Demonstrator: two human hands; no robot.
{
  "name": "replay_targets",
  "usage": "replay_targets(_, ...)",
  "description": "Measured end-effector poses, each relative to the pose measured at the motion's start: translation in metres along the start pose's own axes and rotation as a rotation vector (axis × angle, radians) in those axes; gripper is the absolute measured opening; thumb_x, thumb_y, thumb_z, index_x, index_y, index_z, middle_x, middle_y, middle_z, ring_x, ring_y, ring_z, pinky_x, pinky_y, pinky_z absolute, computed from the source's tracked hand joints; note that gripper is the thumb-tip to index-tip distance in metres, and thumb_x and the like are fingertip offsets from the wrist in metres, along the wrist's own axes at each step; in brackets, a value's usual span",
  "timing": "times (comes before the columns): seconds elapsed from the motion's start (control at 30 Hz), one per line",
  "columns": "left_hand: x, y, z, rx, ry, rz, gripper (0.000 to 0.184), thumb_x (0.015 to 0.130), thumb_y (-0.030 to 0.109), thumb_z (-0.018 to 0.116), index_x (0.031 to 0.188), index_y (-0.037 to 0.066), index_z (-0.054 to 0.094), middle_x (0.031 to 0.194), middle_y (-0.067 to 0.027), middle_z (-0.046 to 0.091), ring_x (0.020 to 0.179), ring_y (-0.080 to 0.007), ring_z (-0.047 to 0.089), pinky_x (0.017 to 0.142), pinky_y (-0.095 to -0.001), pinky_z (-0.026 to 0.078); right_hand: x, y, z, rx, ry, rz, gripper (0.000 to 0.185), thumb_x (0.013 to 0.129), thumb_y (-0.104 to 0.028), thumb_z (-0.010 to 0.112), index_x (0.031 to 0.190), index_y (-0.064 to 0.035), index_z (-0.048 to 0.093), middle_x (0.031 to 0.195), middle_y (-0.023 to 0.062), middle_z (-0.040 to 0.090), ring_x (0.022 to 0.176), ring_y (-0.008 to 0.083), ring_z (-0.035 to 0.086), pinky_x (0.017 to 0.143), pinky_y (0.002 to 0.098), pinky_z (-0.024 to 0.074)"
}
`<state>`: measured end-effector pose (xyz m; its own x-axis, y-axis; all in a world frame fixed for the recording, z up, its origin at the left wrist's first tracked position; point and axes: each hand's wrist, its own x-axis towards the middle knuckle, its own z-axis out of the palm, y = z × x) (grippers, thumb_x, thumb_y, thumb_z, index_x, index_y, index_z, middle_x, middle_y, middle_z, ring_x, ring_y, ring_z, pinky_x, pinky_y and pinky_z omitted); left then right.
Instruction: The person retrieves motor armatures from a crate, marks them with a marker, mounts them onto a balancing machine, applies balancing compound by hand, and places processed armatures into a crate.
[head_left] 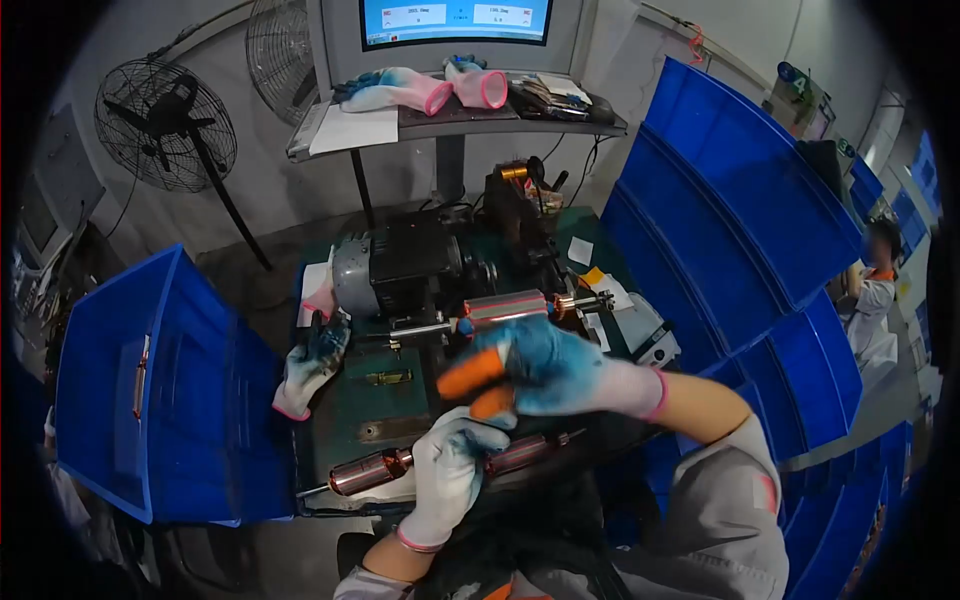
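My right hand (pixel 560 370), in a white glove with a blue coating, is just below an armature (pixel 505 308) mounted on the bench machine. Orange covering (pixel 472 372) shows at its thumb and forefinger; motion smears them, and I cannot make out anything between them. Below it, my left hand (pixel 447 475) in a white glove has its fingers curled inward. Beside that hand, on its left, lies an armature with copper windings (pixel 370 472). Another armature (pixel 518 455) is on its right, partly behind the fingers. Whether the left hand grips it is hidden.
A motor (pixel 400 265) stands behind the hands. A spare glove (pixel 315 365) and a small green-yellow object (pixel 389 377) lie left. Blue bins (pixel 215 400) flank the bench, stacked on the right (pixel 730 200). Gloves (pixel 400 90) lie under a screen (pixel 455 20). A person (pixel 875 290) is far right.
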<state>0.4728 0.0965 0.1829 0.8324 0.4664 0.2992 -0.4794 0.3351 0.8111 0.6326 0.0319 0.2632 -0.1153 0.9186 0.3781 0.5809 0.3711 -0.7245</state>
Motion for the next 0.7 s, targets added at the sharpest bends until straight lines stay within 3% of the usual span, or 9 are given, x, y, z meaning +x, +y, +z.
replay_targets(0.1,-0.011,0.012,0.011,0.069,0.033,-0.287,0.065,0.085,0.053,0.044,0.096,-0.009,0.057,0.087,-0.0094,0.059,0.080,-0.0126,0.055,0.075,-0.0252,0.044,-0.036,-0.029,0.020,-0.569,0.265,-0.180,0.021,0.070,-0.013,0.062,0.090,-0.0098,0.060,0.078,0.0042,0.060,0.062,0.0208,0.059,0.054,0.0304,0.0488)
replay_targets(0.2,-0.016,0.011,0.004,0.479,-0.206,-0.288,0.042,0.091,0.035,0.043,0.093,-0.004,0.059,0.077,-0.0086,0.055,0.066,-0.0156,0.049,0.062,-0.0266,0.040,-0.079,-0.029,0.034,-0.842,0.129,-0.032,0.033,0.068,-0.024,0.070,0.096,-0.0092,0.060,0.088,0.0044,0.062,0.072,0.0196,0.061,0.066,0.0321,0.0460)
replay_targets(0.27,-0.013,0.010,0.010,0.526,-0.257,-0.322,0.034,0.089,0.028,0.045,0.092,-0.003,0.059,0.077,-0.0093,0.055,0.066,-0.0177,0.049,0.063,-0.0269,0.040,-0.090,-0.032,0.040,-0.644,0.111,0.166,0.035,0.066,-0.028,0.071,0.093,-0.0098,0.060,0.089,0.0023,0.062,0.073,0.0215,0.059,0.065,0.0318,0.0434)
replay_targets(0.33,-0.012,0.008,0.022,0.457,-0.267,-0.337,0.020,0.083,0.017,0.052,0.089,0.000,0.061,0.079,-0.0112,0.053,0.070,-0.0237,0.051,0.065,-0.0289,0.042,-0.095,-0.034,0.045,-0.951,0.272,-0.088,0.032,0.064,-0.028,0.073,0.086,-0.0089,0.059,0.088,0.0028,0.060,0.072,0.0231,0.057,0.064,0.0313,0.0427)
replay_targets(0.37,-0.006,0.011,0.025,0.463,-0.276,-0.347,0.020,0.083,0.017,0.052,0.089,0.000,0.061,0.079,-0.0112,0.053,0.070,-0.0237,0.051,0.065,-0.0289,0.042,-0.097,-0.029,0.038,-0.644,0.351,-0.031,0.027,0.065,-0.023,0.069,0.083,-0.0064,0.057,0.085,0.0053,0.058,0.071,0.0226,0.055,0.063,0.0295,0.0417)
replay_targets(0.43,0.018,0.017,0.031,0.971,-0.496,0.152,0.020,0.078,0.017,0.057,0.092,0.003,0.061,0.087,-0.0116,0.056,0.074,-0.0264,0.054,0.067,-0.0305,0.044,-0.103,-0.011,0.028,0.002,0.519,0.079,0.020,0.067,-0.014,0.063,0.080,-0.0021,0.054,0.082,0.0095,0.054,0.070,0.0220,0.052,0.066,0.0277,0.0400)
replay_targets(0.5,0.053,0.031,0.037,1.230,-0.202,0.424,0.046,0.066,0.027,0.071,0.105,0.005,0.058,0.099,-0.0120,0.058,0.083,-0.0287,0.056,0.071,-0.0341,0.047,-0.102,0.017,0.019,-0.321,0.838,0.179,0.027,0.061,-0.011,0.066,0.086,-0.0043,0.057,0.074,0.0080,0.054,0.068,0.0286,0.054,0.066,0.0339,0.0422)
replay_targets(0.57,0.093,0.036,0.034,1.543,0.044,0.420,0.051,0.061,0.026,0.073,0.104,0.001,0.059,0.106,-0.0155,0.058,0.091,-0.0258,0.058,0.078,-0.0306,0.045,-0.083,0.036,0.004,-0.633,0.965,0.201,0.029,0.061,-0.009,0.064,0.089,-0.0065,0.058,0.077,0.0067,0.053,0.074,0.0283,0.053,0.070,0.0342,0.0410)
replay_targets(0.7,0.107,0.020,0.020,1.888,-0.100,0.354,0.042,0.062,0.030,0.072,0.095,0.005,0.064,0.100,-0.0055,0.062,0.082,-0.0242,0.061,0.066,-0.0322,0.049,-0.062,0.045,0.002,-0.925,0.797,0.438,0.035,0.060,-0.018,0.065,0.094,-0.0163,0.058,0.100,-0.0013,0.049,0.093,0.0206,0.047,0.083,0.0354,0.0346)
